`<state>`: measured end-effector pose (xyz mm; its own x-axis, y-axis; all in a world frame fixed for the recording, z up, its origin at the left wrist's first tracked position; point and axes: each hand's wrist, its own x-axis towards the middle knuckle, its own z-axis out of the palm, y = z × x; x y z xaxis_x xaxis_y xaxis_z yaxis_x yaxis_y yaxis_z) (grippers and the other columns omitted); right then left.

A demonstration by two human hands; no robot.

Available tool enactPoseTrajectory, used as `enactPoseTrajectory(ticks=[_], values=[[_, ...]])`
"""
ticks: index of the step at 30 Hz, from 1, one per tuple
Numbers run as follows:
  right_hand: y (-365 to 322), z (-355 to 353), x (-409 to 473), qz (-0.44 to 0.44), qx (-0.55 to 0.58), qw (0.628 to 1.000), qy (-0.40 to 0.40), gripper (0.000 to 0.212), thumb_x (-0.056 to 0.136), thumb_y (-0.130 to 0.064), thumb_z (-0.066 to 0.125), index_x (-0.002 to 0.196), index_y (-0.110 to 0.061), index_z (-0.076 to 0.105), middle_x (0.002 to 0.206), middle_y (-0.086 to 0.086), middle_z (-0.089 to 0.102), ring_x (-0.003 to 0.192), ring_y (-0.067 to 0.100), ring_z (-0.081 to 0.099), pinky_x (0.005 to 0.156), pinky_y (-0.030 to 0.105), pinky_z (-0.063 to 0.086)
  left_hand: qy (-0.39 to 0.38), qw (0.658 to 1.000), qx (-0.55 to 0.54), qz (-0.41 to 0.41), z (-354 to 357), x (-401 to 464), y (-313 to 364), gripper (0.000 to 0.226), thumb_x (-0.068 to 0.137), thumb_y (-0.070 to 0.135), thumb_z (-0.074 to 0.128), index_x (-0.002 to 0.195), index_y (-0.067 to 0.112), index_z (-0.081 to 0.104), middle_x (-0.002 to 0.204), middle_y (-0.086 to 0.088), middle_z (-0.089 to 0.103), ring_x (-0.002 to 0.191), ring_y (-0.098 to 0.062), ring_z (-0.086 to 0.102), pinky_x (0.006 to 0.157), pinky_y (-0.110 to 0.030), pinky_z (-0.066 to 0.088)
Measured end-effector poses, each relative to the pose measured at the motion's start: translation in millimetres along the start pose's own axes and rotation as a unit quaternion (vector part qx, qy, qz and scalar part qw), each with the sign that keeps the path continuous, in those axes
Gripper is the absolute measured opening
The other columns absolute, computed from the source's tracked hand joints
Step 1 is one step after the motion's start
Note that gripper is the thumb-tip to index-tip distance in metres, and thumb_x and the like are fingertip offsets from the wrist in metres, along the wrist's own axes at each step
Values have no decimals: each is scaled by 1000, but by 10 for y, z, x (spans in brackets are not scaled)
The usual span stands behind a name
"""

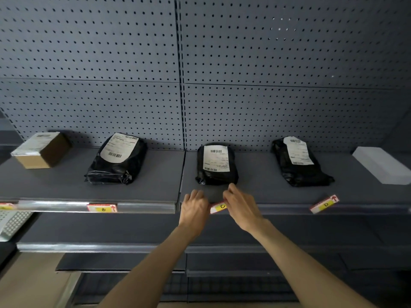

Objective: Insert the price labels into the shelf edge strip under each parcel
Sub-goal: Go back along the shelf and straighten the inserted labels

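Both hands, left hand (194, 204) & right hand (238, 202), pinch label C (219, 206) at shelf strip (144, 206), under middle black parcel (216, 164).

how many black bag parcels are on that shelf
3. One black parcel lies left of centre, beside the cardboard box. A second lies in the middle, just behind both hands. A third lies to the right, near the white box. None seems hidden.
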<state>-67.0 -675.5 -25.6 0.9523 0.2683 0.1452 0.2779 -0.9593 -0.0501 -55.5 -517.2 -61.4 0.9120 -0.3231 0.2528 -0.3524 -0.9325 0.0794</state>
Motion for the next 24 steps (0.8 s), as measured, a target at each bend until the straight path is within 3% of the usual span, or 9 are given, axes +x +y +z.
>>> enactPoseTrajectory(ticks=[3,9,13,17,20,24], values=[[52,39,-10,-3,1,1000,0,8,92,-9,61,100,-11,62,105,4,53,78,17,58,68,32,56,-4,999,19,41,-14,14,-23,11,91,16,57,100,17,64,106,-2,57,101,-22,50,86,-32,39],[75,124,-50,-3,4,1000,-2,11,94,-9,56,89,-7,66,99,6,55,75,20,57,64,31,51,-42,991,93,92,-176,60,-78,9,79,10,69,78,19,68,88,0,59,86,-19,52,73,-29,41],[62,177,-74,5,-10,1000,-22,11,92,-4,56,88,-6,66,99,8,57,75,20,54,62,31,44,-58,990,95,87,-94,54,-49,12,82,6,65,86,17,68,94,-2,59,92,-21,51,79,-30,41],[105,122,-95,2,-5,1000,-2,16,97,-15,52,101,-7,66,105,8,60,89,22,58,68,34,52,-28,995,47,87,-99,110,-70,15,92,15,53,98,16,66,104,-3,62,101,-23,53,87,-33,43],[255,12,-165,11,13,1000,23,27,96,-27,54,114,-7,60,110,8,61,97,22,59,72,34,54,4,996,-24,82,-224,182,-28,19,93,25,50,103,15,63,107,-3,63,102,-22,56,84,-34,48],[573,-146,-318,32,8,999,31,34,93,-32,55,116,-7,59,112,8,61,101,23,58,72,35,54,14,995,-73,70,-362,320,195,20,90,25,54,105,14,61,104,-4,63,100,-23,56,79,-38,51]])
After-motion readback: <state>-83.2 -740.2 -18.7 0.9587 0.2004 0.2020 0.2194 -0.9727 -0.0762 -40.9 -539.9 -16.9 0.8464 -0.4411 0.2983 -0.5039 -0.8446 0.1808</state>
